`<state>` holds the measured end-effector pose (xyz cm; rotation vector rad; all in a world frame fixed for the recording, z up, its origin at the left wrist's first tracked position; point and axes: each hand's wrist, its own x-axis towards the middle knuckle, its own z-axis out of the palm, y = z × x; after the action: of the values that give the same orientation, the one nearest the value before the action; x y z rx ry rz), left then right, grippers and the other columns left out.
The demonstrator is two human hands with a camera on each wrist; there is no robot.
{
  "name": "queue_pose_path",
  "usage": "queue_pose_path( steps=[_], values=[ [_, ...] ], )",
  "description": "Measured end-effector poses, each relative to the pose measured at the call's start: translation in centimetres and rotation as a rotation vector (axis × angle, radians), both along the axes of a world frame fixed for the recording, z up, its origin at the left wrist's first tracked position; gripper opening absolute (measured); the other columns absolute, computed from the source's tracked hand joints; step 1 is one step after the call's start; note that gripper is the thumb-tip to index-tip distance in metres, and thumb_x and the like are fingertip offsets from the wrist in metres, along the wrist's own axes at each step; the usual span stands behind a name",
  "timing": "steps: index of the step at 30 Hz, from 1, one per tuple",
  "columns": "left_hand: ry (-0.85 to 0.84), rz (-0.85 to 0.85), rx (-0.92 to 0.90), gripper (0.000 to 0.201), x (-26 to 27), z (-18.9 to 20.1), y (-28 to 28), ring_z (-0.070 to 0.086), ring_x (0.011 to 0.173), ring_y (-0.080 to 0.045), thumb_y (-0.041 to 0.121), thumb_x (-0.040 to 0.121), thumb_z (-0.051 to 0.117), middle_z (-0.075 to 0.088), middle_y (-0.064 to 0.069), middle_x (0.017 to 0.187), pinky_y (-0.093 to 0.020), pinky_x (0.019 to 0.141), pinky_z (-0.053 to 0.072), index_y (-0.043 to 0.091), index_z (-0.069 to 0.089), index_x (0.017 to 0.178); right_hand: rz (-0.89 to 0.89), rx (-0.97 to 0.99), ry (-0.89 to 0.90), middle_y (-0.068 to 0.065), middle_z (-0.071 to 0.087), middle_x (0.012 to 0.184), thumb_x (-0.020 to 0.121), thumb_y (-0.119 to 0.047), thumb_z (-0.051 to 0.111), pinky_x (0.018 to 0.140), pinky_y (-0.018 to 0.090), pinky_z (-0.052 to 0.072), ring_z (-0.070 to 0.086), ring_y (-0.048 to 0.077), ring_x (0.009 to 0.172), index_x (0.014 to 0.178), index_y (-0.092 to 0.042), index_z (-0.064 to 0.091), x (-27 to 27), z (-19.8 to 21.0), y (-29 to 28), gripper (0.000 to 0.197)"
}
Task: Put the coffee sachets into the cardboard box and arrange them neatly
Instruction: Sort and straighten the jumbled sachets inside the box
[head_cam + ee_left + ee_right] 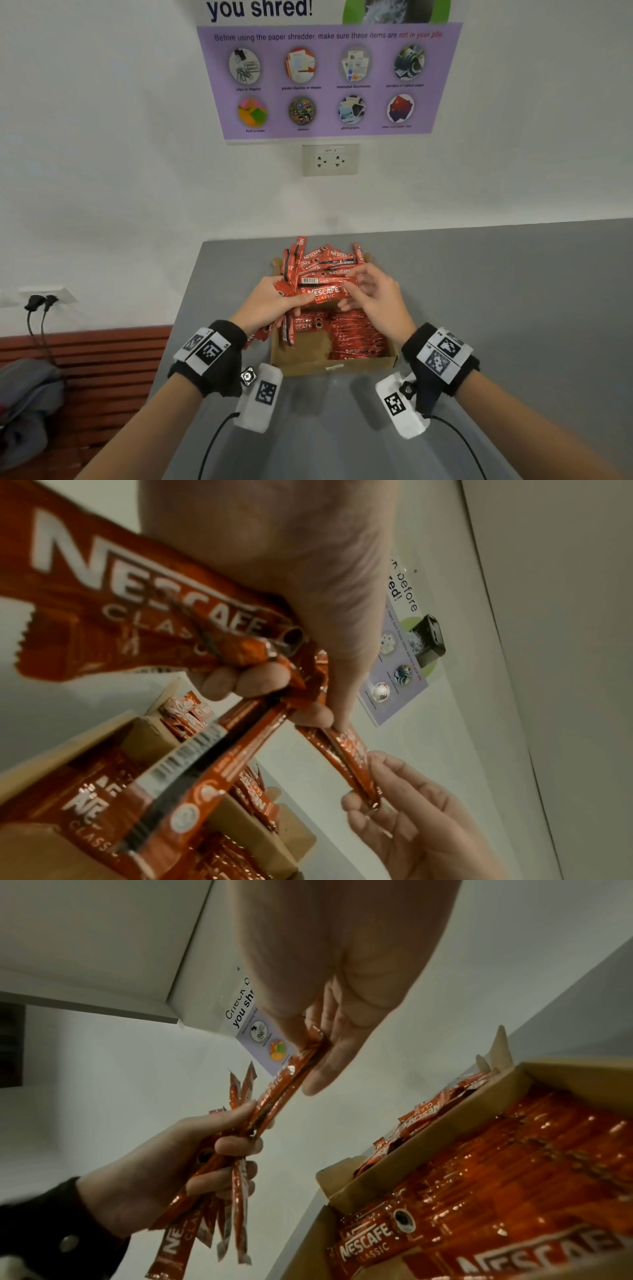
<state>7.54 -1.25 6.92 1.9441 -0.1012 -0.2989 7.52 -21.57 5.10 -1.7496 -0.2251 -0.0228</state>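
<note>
An open cardboard box (301,363) sits on the grey table. Red Nescafe coffee sachets (356,339) lie stacked in a neat row along its right side, and a loose heap of sachets (322,260) fills its far end. Above the box, my left hand (291,305) grips a bundle of several sachets (137,593). My right hand (346,291) pinches the end of one sachet (284,1085) that sticks out of that bundle. In the right wrist view the box wall (428,1123) and the stacked row (514,1164) lie below the right hand (315,1053).
The grey table (479,308) stands against a white wall with a purple poster (329,78) and a socket (330,160). Left of the table are a red-brown slatted bench (85,359), a grey bag (27,394) and two black plugs (41,301).
</note>
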Motion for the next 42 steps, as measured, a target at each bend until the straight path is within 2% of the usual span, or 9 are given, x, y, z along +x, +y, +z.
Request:
queue_pose_path(
  steps=[6,14,19,26,31,35,38,40,42],
  values=[
    [0.108,-0.078,-0.031,0.037,-0.5,0.8,-0.1,0.045,0.034,-0.009,0.039,0.091,0.052,0.065,-0.002,0.059,-0.015,0.04,0.039,0.013,0.062,0.066,0.044,-0.039,-0.027,0.009,0.065,0.072,0.086,-0.002,0.06,0.059,0.021,0.054,0.065,0.011,0.056,0.086,-0.016,0.056,0.4,0.4,-0.4,0.015],
    [0.209,-0.171,-0.037,0.041,-0.6,1.4,0.3,0.044,0.032,-0.007,0.04,0.093,0.047,0.066,-0.004,0.062,-0.013,0.039,0.039,0.012,0.064,0.069,0.195,-0.081,-0.009,0.004,0.064,0.071,0.086,-0.001,0.06,0.06,0.023,0.055,0.065,0.013,0.056,0.087,-0.011,0.058,1.3,1.3,-1.0,0.01],
    [0.117,-0.013,-0.043,0.046,-0.1,1.1,0.2,0.045,0.033,-0.007,0.046,0.089,0.047,0.061,-0.001,0.054,-0.014,0.041,0.039,0.012,0.061,0.062,0.281,-0.124,0.015,0.001,0.063,0.066,0.087,0.001,0.058,0.06,0.024,0.054,0.062,0.011,0.054,0.086,-0.012,0.058,1.8,2.2,-1.2,0.013],
    [0.253,-0.146,-0.079,0.031,-0.3,1.4,0.0,0.043,0.032,-0.006,0.035,0.091,0.051,0.058,0.004,0.046,-0.014,0.04,0.039,0.013,0.056,0.07,0.313,-0.056,0.017,0.001,0.062,0.068,0.086,0.001,0.058,0.06,0.025,0.055,0.062,0.011,0.055,0.087,-0.01,0.059,1.6,2.9,-0.1,0.012],
    [0.234,-0.152,-0.113,0.024,-0.6,1.3,0.0,0.04,0.033,-0.007,0.038,0.071,0.066,0.063,0.002,0.056,-0.015,0.04,0.038,0.014,0.06,0.075,0.296,-0.037,0.012,-0.001,0.062,0.066,0.087,0.002,0.058,0.059,0.025,0.054,0.062,0.013,0.055,0.086,-0.011,0.058,2.0,3.1,0.3,0.013],
    [0.176,-0.139,-0.079,0.008,-0.6,1.6,-0.4,0.043,0.034,-0.005,0.023,0.083,0.067,0.067,0.006,0.057,-0.016,0.041,0.039,0.017,0.063,0.079,0.27,-0.063,0.006,0.004,0.063,0.075,0.088,-0.001,0.058,0.057,0.025,0.055,0.063,0.016,0.057,0.088,-0.011,0.056,2.0,2.9,0.7,0.011],
    [0.121,-0.13,-0.037,0.018,-0.4,1.6,-0.2,0.045,0.034,-0.004,0.016,0.086,0.065,0.064,0.008,0.05,-0.017,0.043,0.039,0.019,0.061,0.068,0.172,-0.169,-0.043,-0.002,0.065,0.09,0.086,-0.008,0.063,0.066,0.03,0.057,0.066,0.019,0.072,0.085,-0.019,0.059,2.2,2.4,0.6,0.012],
    [0.097,-0.122,0.02,0.024,-0.1,1.5,0.1,0.046,0.034,-0.003,0.014,0.087,0.064,0.06,0.008,0.048,-0.014,0.042,0.039,0.011,0.059,0.064,0.112,-0.281,-0.141,-0.006,0.064,0.096,0.084,-0.012,0.066,0.078,0.021,0.051,0.062,0.01,0.084,0.083,-0.023,0.063,2.3,2.0,0.2,0.012],
    [0.086,-0.097,0.094,0.029,0.1,1.5,0.3,0.046,0.034,0.0,0.01,0.088,0.062,0.056,0.011,0.043,-0.009,0.042,0.037,0.008,0.053,0.061,0.091,-0.329,-0.192,-0.011,0.062,0.092,0.083,-0.013,0.068,0.076,0.008,0.042,0.054,-0.002,0.08,0.083,-0.022,0.066,2.1,1.9,-0.1,0.01]
  ],
)
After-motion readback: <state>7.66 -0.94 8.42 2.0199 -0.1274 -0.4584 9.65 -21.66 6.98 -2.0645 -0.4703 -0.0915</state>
